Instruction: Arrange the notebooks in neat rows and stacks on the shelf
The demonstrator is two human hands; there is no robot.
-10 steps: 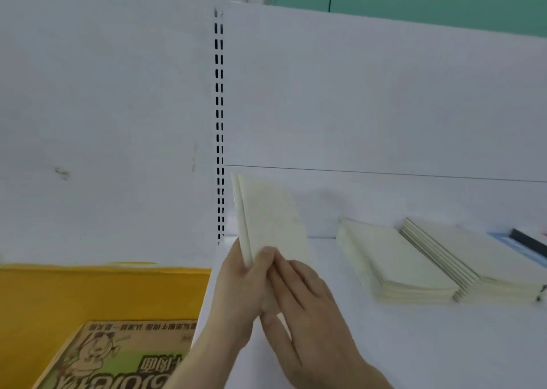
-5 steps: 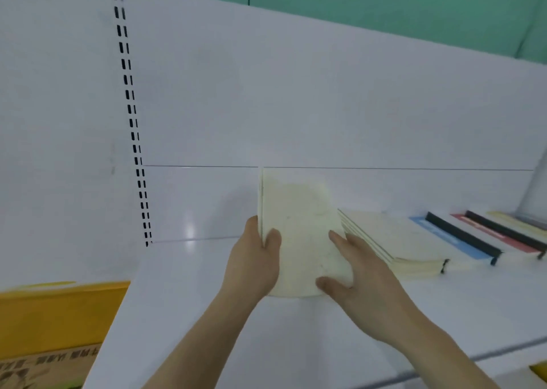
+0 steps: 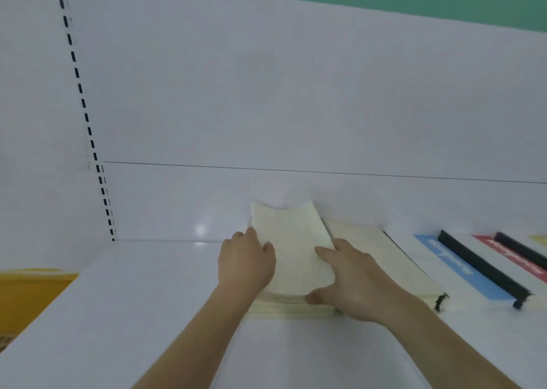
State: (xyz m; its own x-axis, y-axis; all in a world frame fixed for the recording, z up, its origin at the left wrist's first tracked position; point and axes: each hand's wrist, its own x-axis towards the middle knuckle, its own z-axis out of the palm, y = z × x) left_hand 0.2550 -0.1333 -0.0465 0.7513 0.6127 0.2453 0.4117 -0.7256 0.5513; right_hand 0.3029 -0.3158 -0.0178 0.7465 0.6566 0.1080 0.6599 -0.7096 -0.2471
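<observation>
While both hands (image 3: 296, 270) grip cream notebooks (image 3: 293, 246), labels blur.

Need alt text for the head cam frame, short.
Both hands, left hand and right hand, press a cream notebook onto a cream stack on a white shelf; another cream stack lies right.
</observation>
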